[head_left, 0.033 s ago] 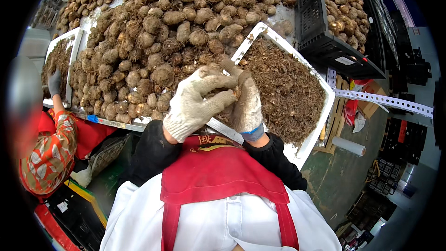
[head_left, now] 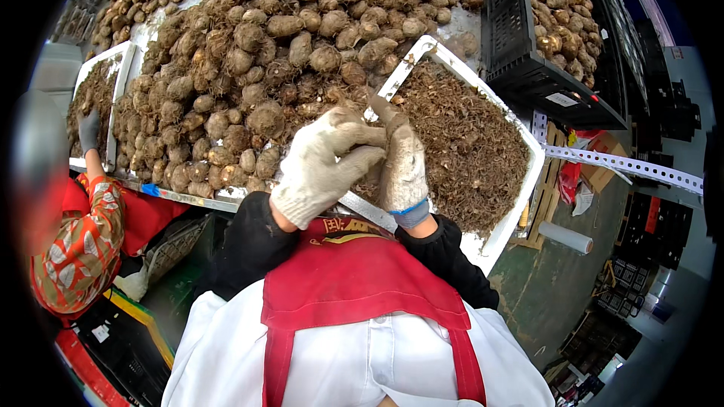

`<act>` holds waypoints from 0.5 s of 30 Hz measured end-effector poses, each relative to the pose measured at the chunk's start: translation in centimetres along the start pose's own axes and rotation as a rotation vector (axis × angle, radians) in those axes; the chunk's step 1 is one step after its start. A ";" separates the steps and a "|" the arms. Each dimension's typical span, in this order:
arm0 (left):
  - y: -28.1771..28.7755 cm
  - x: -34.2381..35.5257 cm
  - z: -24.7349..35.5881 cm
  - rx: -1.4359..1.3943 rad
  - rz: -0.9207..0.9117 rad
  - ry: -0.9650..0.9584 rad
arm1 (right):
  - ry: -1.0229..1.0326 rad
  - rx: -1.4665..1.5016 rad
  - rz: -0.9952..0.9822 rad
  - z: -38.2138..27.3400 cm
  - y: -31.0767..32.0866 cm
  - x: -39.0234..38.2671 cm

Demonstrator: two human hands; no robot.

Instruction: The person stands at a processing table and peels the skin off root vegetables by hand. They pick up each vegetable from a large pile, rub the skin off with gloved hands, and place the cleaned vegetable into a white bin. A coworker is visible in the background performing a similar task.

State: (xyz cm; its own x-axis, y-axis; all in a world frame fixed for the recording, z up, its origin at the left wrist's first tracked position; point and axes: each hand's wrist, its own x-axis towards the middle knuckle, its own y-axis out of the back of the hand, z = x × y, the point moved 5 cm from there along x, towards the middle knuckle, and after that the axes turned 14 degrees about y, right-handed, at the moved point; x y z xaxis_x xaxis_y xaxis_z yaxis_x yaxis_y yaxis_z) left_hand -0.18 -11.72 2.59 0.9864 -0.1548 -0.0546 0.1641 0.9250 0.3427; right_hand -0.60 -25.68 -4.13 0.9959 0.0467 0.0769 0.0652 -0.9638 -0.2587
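Note:
Both of my hands wear dirty cream knit gloves and meet in front of my apron. My left hand (head_left: 324, 164) is closed, its thumb and fingers curled toward the right. Facing it, my right hand (head_left: 405, 166) has bent fingers with soiled tips, and a blue-grey cuff band at the wrist. Whatever lies between the fingers is mostly hidden. Beyond them spreads a big heap of hairy brown taro corms (head_left: 264, 68). Close to my right hand stands a white tray (head_left: 520, 188) filled with brown fibrous peelings (head_left: 464, 143).
A black crate (head_left: 528, 75) of taro corms stands at the far right. On the left, a co-worker's gloved hand (head_left: 88, 130) rests in another white tray (head_left: 124, 79) of peelings. A perforated metal strip (head_left: 626, 165) juts out at right, above a white roll (head_left: 566, 237) on the floor.
My hands have shifted very slightly to the right, and the left fingers sit closer to the right hand. A small brownish bit seen between the fingertips before is now hidden.

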 end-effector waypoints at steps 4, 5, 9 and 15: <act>-1.5 -0.4 -0.4 0.268 0.111 -0.170 | 0.092 -0.268 -0.006 0.1 1.3 0.1; -2.1 -0.5 -1.2 0.291 0.037 -0.123 | 0.120 -0.331 0.005 -0.3 1.9 0.6; -3.5 -2.3 -6.4 0.088 -0.134 0.116 | 0.014 -0.142 0.104 -1.3 2.2 0.6; -0.7 -1.0 -2.5 0.031 0.037 0.014 | 0.114 -0.253 -0.071 0.5 1.7 0.4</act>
State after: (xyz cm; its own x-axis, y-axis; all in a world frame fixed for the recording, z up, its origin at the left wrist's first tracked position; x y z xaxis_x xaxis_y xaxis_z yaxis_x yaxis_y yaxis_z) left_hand -1.25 -11.38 0.04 0.9918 -0.1155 -0.0543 0.1274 0.9188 0.3736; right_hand -0.03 -27.17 -5.07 0.9750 0.1004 0.1981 0.1028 -0.9947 -0.0017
